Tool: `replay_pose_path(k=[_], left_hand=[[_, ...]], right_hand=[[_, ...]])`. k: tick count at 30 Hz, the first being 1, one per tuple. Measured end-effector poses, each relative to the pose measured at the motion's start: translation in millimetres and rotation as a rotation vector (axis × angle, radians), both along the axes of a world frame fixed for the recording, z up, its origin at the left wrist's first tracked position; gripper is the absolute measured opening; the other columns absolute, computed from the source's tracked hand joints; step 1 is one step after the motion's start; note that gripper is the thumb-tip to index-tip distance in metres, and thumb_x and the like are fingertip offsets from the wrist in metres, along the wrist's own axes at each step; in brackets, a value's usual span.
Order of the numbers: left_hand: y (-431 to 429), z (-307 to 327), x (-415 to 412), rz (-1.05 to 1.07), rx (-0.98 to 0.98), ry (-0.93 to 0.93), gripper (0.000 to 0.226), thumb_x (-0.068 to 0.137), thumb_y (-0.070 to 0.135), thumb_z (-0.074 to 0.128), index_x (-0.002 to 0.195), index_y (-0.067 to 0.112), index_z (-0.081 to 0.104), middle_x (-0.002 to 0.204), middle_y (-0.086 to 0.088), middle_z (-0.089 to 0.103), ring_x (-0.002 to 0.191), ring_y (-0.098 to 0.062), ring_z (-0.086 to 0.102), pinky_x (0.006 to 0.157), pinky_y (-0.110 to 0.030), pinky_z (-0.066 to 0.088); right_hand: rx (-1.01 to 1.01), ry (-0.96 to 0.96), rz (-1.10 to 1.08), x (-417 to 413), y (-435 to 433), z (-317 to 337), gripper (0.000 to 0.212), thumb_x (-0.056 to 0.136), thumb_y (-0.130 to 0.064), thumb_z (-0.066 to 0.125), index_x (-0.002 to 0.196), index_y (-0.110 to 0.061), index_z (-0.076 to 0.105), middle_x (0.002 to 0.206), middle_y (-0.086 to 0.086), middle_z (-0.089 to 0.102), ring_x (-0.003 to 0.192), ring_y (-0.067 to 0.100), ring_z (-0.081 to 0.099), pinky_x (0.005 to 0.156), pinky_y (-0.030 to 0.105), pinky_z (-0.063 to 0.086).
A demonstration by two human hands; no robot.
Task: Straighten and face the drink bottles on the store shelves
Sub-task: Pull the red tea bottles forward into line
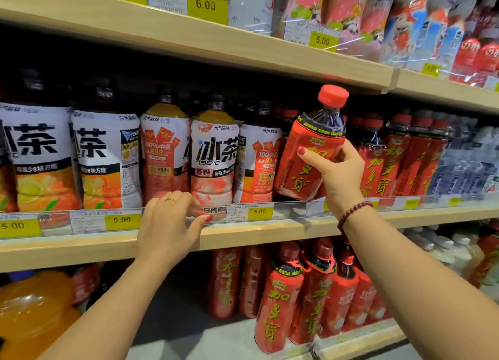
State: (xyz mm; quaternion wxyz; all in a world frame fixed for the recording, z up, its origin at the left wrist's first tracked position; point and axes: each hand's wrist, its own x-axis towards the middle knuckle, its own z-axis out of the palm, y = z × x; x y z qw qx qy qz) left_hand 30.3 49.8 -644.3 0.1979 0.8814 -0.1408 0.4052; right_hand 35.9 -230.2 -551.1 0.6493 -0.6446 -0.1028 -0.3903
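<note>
On the middle shelf (270, 232), near its front edge, the right hand (337, 176) holds one red bottle (307, 154) lifted clear of the shelf and tilted, its cap leaning to the right; thumb and fingers are wrapped around its body, and the label looks toward us. The left hand (167, 224) is on the clear rail (291, 205) at the front edge, fingers curled over the top and thumb pressed on the front, so it grips the rail and no bottle. Just to the right of the lifted bottle, the red row (399, 154) stands upright with labels mostly forward, so this part seems nearly done. I think the held bottle has yet to be set down straight at the front, beside that row. To the left, the tea bottles (213, 154) stand upright behind the rail, but they do not face the same way: some show the big name, others show a side panel. They probably need turning. Below, on the lower shelf, the lower bottles (280, 305) look uneven, some turned sideways, so much work appears to be left.
</note>
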Motion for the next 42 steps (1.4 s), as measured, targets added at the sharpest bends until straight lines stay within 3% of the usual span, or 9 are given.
replay_pose_path(k=[6, 19, 24, 25, 27, 30, 33, 36, 42], left_hand=[[-0.3, 0.5, -1.5, -0.015, -0.008, -0.006, 0.024, 0.073, 0.027, 0.080, 0.079, 0.020, 0.059, 0.073, 0.014, 0.047, 0.071, -0.019, 0.055, 0.067, -0.033, 0.033], [0.8, -0.7, -1.3, -0.026, -0.003, -0.027, 0.025, 0.072, 0.028, 0.082, 0.077, 0.020, 0.058, 0.072, 0.011, 0.052, 0.068, -0.018, 0.054, 0.065, -0.032, 0.032], [0.3, 0.0, -1.8, -0.032, -0.009, -0.023, 0.025, 0.069, 0.026, 0.083, 0.076, 0.020, 0.060, 0.070, 0.010, 0.053, 0.066, -0.020, 0.055, 0.063, -0.032, 0.033], [0.1, 0.5, -2.1, -0.033, -0.012, -0.020, 0.024, 0.069, 0.026, 0.084, 0.076, 0.020, 0.061, 0.070, 0.009, 0.053, 0.066, -0.020, 0.056, 0.063, -0.033, 0.034], [-0.3, 1.2, -2.9, -0.033, -0.021, -0.009, 0.024, 0.069, 0.025, 0.084, 0.076, 0.020, 0.061, 0.070, 0.009, 0.055, 0.066, -0.021, 0.056, 0.063, -0.033, 0.034], [-0.9, 2.5, -4.9, -0.035, -0.042, 0.011, 0.024, 0.069, 0.025, 0.084, 0.076, 0.020, 0.062, 0.070, 0.008, 0.056, 0.067, -0.021, 0.056, 0.064, -0.034, 0.035], [-1.7, 4.2, -6.1, -0.042, -0.069, 0.035, 0.023, 0.069, 0.023, 0.084, 0.076, 0.019, 0.062, 0.070, 0.009, 0.056, 0.068, -0.019, 0.055, 0.066, -0.035, 0.036], [-1.8, 5.4, -6.6, -0.050, -0.080, 0.045, 0.023, 0.069, 0.022, 0.084, 0.075, 0.020, 0.063, 0.069, 0.009, 0.056, 0.067, -0.017, 0.053, 0.066, -0.034, 0.035], [-2.3, 5.7, -7.2, -0.048, -0.082, 0.051, 0.027, 0.065, 0.020, 0.086, 0.074, 0.020, 0.061, 0.067, 0.010, 0.053, 0.063, -0.017, 0.050, 0.064, -0.034, 0.034]], right_hand=[[-0.067, 0.039, -0.003, 6.8, 3.3, 3.5, 0.034, 0.063, -0.026, 0.089, 0.090, -0.027, 0.070, 0.088, -0.010, 0.076, 0.086, 0.007, 0.072, 0.069, 0.023, 0.056], [0.001, -0.064, 0.072, 14.4, 6.1, -9.3, 0.034, 0.077, -0.010, 0.080, 0.108, -0.016, 0.067, 0.090, -0.009, 0.075, 0.089, 0.008, 0.071, 0.074, 0.022, 0.056], [-0.062, -0.024, 0.140, 19.0, -3.0, -8.3, 0.035, 0.081, -0.011, 0.075, 0.069, -0.043, 0.066, 0.068, -0.021, 0.068, 0.072, -0.004, 0.065, 0.066, 0.014, 0.052], [-0.062, -0.016, 0.160, 17.3, -3.3, -7.2, 0.030, 0.080, -0.016, 0.075, 0.069, -0.043, 0.066, 0.069, -0.021, 0.068, 0.073, -0.004, 0.065, 0.066, 0.013, 0.052], [-0.065, -0.006, 0.184, 17.8, -5.6, -8.1, 0.023, 0.075, -0.028, 0.076, 0.095, -0.034, 0.069, 0.086, -0.014, 0.073, 0.087, 0.004, 0.069, 0.073, 0.018, 0.054], [-0.089, -0.007, 0.190, 16.6, -5.1, -8.4, 0.054, 0.077, -0.031, 0.075, 0.125, -0.014, 0.056, 0.103, -0.007, 0.071, 0.103, 0.013, 0.066, 0.084, 0.026, 0.055], [-0.097, 0.006, 0.165, 16.0, -3.0, -7.9, 0.059, 0.075, -0.035, 0.074, 0.127, -0.013, 0.055, 0.100, -0.011, 0.070, 0.100, 0.010, 0.066, 0.087, 0.028, 0.054], [-0.082, 0.028, 0.150, 16.2, -2.1, -6.3, 0.061, 0.074, -0.035, 0.075, 0.129, -0.016, 0.055, 0.121, 0.006, 0.066, 0.114, 0.020, 0.062, 0.097, 0.039, 0.052], [-0.094, 0.057, 0.116, 16.6, -8.0, -16.2, 0.039, 0.085, -0.019, 0.072, 0.123, -0.016, 0.061, 0.111, 0.004, 0.070, 0.108, 0.018, 0.064, 0.093, 0.037, 0.053]])
